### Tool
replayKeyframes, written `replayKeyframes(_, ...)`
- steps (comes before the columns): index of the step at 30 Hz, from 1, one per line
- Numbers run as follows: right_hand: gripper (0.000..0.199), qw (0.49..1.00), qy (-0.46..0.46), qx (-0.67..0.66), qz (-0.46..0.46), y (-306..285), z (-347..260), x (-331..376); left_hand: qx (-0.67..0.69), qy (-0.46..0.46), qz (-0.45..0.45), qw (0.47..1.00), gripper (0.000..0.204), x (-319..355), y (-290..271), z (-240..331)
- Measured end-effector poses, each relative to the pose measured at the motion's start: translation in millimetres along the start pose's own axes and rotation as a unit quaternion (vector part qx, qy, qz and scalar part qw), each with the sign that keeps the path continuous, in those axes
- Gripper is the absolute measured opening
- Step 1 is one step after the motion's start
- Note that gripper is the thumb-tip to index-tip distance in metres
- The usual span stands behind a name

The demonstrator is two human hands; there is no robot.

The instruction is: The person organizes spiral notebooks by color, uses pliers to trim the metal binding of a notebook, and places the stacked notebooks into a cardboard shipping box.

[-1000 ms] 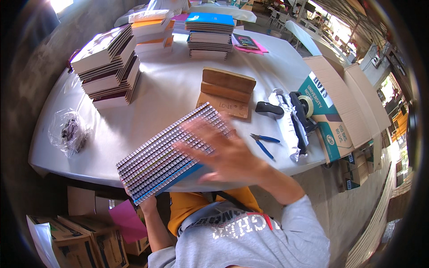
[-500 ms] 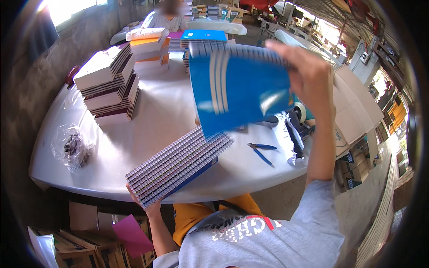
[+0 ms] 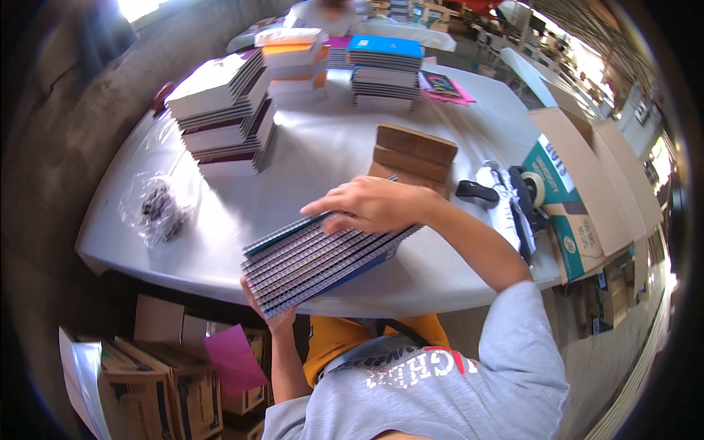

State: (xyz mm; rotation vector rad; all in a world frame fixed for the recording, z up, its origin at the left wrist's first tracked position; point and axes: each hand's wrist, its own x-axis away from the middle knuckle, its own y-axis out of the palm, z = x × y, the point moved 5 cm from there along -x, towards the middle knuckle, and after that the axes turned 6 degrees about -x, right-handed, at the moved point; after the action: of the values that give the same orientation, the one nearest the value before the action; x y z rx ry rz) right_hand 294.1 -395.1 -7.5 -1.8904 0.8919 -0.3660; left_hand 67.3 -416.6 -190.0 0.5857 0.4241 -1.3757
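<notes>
A stack of spiral notebooks (image 3: 330,260) is tilted over the table's near edge, wire spines facing up. My left hand (image 3: 275,315) grips its lower left end, most of the fingers hidden beneath. Across the top lies my right hand (image 3: 378,205), its fingers bent over the far edge around a spiral notebook with a teal-blue edge (image 3: 282,236); the thumb is on the near side. Just behind the right hand stands an open brown cardboard box (image 3: 414,150).
Stacks of notebooks (image 3: 220,121) stand at the far left, with blue-covered ones (image 3: 385,51) farther back. A plastic bag of dark small pieces (image 3: 158,209) lies left. At right are a black-handled tool (image 3: 477,193), a tape roll (image 3: 534,188) and a large carton (image 3: 587,235). A person (image 3: 323,18) sits opposite.
My right hand has brought the blue notebook down from the raised position onto the far side of the stack. The view has shifted, uncovering the brown box; the blue pliers are out of sight.
</notes>
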Motion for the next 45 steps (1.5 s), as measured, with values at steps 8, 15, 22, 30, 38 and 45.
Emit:
replayKeyframes(8,0.043,0.89,0.027,0.357,0.283,64.1,-47.7,70.7,-0.017,0.02,-0.018,1.0,0.097,-8.8,9.4,29.0)
replayKeyframes(15,0.033,0.894,0.071,0.28,0.342,52.9,-50.7,52.3,0.012,0.003,-0.039,0.999,0.118,-21.4,20.1,49.0)
replayKeyframes(22,0.033,0.884,0.054,0.291,0.362,62.9,-49.5,55.3,0.121,-0.04,-0.135,0.983,0.116,-38.5,14.2,60.8)
replayKeyframes(30,0.033,0.876,0.023,0.266,0.402,79.8,-41.1,69.7,-0.31,-0.197,-0.64,0.675,0.104,-145.5,97.1,94.4)
replayKeyframes(38,0.022,0.88,-0.007,0.267,0.393,82.5,-39.7,71.4,-0.511,-0.099,-0.674,0.524,0.09,-119.2,180.7,103.5)
replayKeyframes(45,0.019,0.899,-0.013,0.262,0.35,78.4,-42.2,80.9,-0.639,0.018,-0.534,0.553,0.079,-106.9,164.8,85.0)
